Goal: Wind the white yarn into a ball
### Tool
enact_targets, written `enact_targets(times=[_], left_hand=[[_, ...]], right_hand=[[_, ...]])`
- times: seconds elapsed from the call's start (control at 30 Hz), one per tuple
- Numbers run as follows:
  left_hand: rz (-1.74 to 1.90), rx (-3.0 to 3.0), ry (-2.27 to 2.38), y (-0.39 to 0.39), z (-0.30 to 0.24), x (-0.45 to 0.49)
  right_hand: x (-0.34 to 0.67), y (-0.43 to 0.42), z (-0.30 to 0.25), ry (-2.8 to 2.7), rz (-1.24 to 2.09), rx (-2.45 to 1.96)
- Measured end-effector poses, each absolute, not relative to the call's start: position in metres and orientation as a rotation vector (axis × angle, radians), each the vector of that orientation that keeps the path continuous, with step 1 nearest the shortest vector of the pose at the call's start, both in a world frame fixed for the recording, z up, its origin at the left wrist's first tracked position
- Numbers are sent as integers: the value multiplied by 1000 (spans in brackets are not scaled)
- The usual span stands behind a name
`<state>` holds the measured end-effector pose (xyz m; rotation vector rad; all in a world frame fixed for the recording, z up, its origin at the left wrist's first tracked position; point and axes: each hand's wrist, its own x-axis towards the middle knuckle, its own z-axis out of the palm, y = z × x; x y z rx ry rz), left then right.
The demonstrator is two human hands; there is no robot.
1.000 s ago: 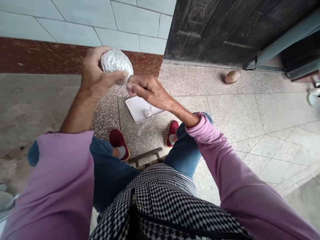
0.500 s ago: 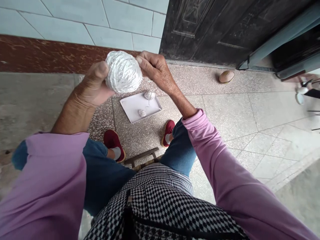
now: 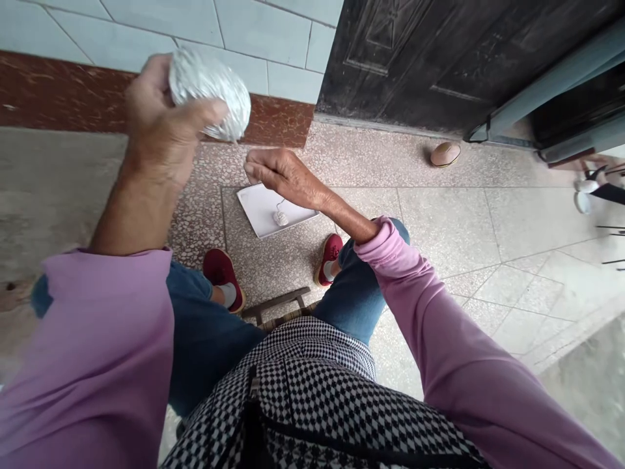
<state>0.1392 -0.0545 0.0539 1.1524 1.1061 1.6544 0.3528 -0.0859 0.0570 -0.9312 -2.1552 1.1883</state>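
My left hand grips a large ball of shiny white yarn, thumb across its near side, raised in front of the wall. Below and right of the ball, my right hand is closed in a pinch. A faint strand leaves the ball's lower edge towards these fingers; the pinch itself is largely hidden. On the floor beneath lies a shallow white tray. In it sits a small ball of yarn, with a thin strand leading up behind my right hand. That hand covers the tray's far right part.
My red shoes stand on the speckled floor, with a low stool between my legs. A tiled wall and a dark door rise ahead. A rounded tan object lies near the door.
My left hand has lifted the yarn ball up and left, turning it. My right hand has moved down away from the ball, covering the second small ball in the tray.
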Motion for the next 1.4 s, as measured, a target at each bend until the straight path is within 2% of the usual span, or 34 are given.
enact_targets(times=[0.13, 0.3, 0.4, 0.6, 0.87, 1.13, 1.23, 1.3, 1.4], left_hand=[[1462, 1520, 1396, -60, 43, 127], [935, 1640, 1246, -85, 57, 121], [816, 1461, 1064, -90, 60, 127], [976, 1247, 813, -91, 67, 146], [1267, 1196, 889, -91, 82, 149], [1465, 1168, 890, -63, 48, 135], [1612, 1344, 1022, -51, 35, 127], [1594, 1553, 1162, -50, 31, 121], [1255, 1790, 1395, -58, 32, 114]], right_hand=[[369, -89, 75, -2159, 1276, -890], [399, -65, 86, -2070, 1166, -849], [405, -56, 84, -1939, 1155, -838], [385, -56, 69, -1822, 1188, -1070], [364, -56, 45, -2039, 1097, -965], [350, -86, 54, -2189, 1182, -1019], [352, -92, 60, -2180, 1206, -959], [359, -89, 62, -2176, 1216, -942], [376, -72, 61, -2188, 1188, -949]])
